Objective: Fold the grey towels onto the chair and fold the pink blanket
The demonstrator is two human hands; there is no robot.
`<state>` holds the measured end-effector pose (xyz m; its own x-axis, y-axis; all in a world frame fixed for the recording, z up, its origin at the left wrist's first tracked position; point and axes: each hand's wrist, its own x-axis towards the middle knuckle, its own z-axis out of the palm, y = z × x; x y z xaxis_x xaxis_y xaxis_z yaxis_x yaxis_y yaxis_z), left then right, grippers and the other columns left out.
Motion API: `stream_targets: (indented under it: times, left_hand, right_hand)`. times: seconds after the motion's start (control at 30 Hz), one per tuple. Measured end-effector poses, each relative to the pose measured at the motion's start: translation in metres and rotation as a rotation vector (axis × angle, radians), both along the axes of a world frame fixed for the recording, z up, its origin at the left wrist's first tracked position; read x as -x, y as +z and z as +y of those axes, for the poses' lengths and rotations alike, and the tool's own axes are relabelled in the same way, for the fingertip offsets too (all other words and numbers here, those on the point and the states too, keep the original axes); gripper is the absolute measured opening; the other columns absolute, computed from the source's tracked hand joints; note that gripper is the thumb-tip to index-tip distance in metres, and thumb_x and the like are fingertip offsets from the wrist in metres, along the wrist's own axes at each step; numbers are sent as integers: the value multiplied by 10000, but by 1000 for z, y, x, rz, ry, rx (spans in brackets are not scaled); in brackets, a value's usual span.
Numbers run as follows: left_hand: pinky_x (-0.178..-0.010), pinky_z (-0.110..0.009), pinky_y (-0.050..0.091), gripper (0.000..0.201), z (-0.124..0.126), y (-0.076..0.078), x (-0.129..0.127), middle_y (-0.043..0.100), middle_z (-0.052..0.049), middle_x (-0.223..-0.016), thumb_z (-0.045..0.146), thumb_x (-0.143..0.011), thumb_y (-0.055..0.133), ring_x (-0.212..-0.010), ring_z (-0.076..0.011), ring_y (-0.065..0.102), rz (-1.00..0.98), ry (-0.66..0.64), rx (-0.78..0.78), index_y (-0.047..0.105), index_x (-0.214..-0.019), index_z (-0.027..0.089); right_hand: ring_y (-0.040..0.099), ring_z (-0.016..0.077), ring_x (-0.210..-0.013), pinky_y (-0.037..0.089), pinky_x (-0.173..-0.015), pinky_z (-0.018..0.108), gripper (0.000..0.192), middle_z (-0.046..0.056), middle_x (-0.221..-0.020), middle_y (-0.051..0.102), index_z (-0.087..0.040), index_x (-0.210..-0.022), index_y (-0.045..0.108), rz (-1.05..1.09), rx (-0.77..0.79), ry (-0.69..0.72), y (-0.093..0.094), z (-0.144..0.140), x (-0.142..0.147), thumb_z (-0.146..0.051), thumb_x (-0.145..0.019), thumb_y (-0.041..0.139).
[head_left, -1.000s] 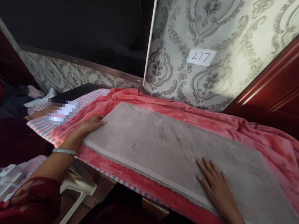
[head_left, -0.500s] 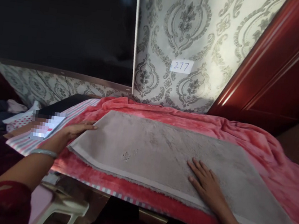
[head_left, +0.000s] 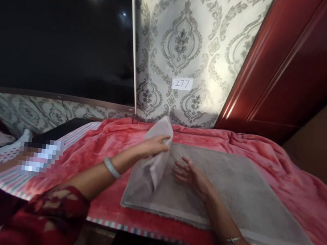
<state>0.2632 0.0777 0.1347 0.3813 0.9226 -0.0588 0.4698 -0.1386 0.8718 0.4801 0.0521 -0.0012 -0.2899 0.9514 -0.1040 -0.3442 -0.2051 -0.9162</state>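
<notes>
While folded over, grey towel end in left hand, right hand flat.

Grey towel: plush, matt, long rectangle, lying flat across centre and lower right of frame on red blanket. Long edge runs from lower middle toward lower right corner. Left end lifted, folded over toward middle, corner peaking at centre of frame, pinched in left hand. Right hand lies flat on towel just beside fold, fingers spread.
</notes>
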Motion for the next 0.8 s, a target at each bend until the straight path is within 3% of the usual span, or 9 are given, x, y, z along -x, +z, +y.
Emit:
stream_targets:
  times: [0.07,0.17,0.23,0.3,0.37,0.43,0.53,0.67,0.8]
  left_hand:
    - [-535,-251,524,885,-3,-26,-26,675,0,-747,239,-810,641,-574,-161,670,-125,-159,194,273,-1610,147]
    - [-547,-271,538,756,0,-59,-32,700,-65,-900,333,-771,694,-644,-182,705,-203,-253,252,506,-1477,135]
    - [-572,-288,546,549,12,-73,-13,719,-86,-909,383,-749,702,-693,-200,713,-231,-102,91,692,-1235,129]
    - [-650,-320,569,418,28,-83,17,742,-89,-887,408,-726,704,-772,-224,717,-258,164,-126,748,-1051,149]
    - [-820,-378,580,396,42,-91,48,758,-109,-995,425,-715,699,-950,-255,708,-266,340,-233,740,-1009,163]
    - [-936,-451,558,442,51,-101,73,750,-142,-1109,462,-706,689,-1068,-295,684,-261,428,-266,725,-1024,157]
    - [-1007,-532,530,522,52,-121,90,729,-185,-1205,521,-705,674,-1138,-339,674,-252,463,-274,712,-1066,146]
    - [-1123,-535,456,561,48,-148,93,695,-165,-1317,546,-723,678,-1253,-330,630,-243,412,-294,713,-1132,165]
    - [-1156,-532,422,558,55,-161,95,699,-136,-1324,569,-807,593,-1283,-313,610,-65,303,-458,723,-1182,177]
  right_hand:
    - [728,292,-1002,568,-891,472,579,127,-1146,747,-237,-1209,637,68,36,89,-11,6,5,-671,-828,666]
    - [720,311,-965,564,-845,445,516,108,-973,771,-206,-1011,677,88,-12,124,-23,10,8,-660,-767,708]
    - [714,310,-975,556,-854,439,486,96,-986,771,-210,-996,683,73,-45,87,-25,13,10,-609,-728,759]
    - [714,304,-964,546,-874,441,475,87,-1001,771,-213,-1008,691,27,-68,39,-25,17,12,-554,-693,793]
    - [716,295,-928,538,-882,439,454,79,-977,771,-207,-1001,696,-51,-78,-16,-24,22,16,-503,-673,800]
    - [713,287,-883,539,-864,436,422,69,-932,769,-200,-1000,699,-149,-79,-71,-23,29,20,-454,-673,777]
    - [698,273,-881,542,-844,416,406,50,-931,764,-198,-1044,699,-272,-136,-148,-22,37,22,-370,-677,720]
    - [693,263,-912,550,-797,372,492,34,-1021,761,-209,-1168,671,-308,-202,-239,-19,37,11,-347,-696,639]
    - [695,261,-900,553,-800,365,503,31,-1023,766,-199,-1148,684,-369,-145,-311,-27,30,-9,-287,-659,610]
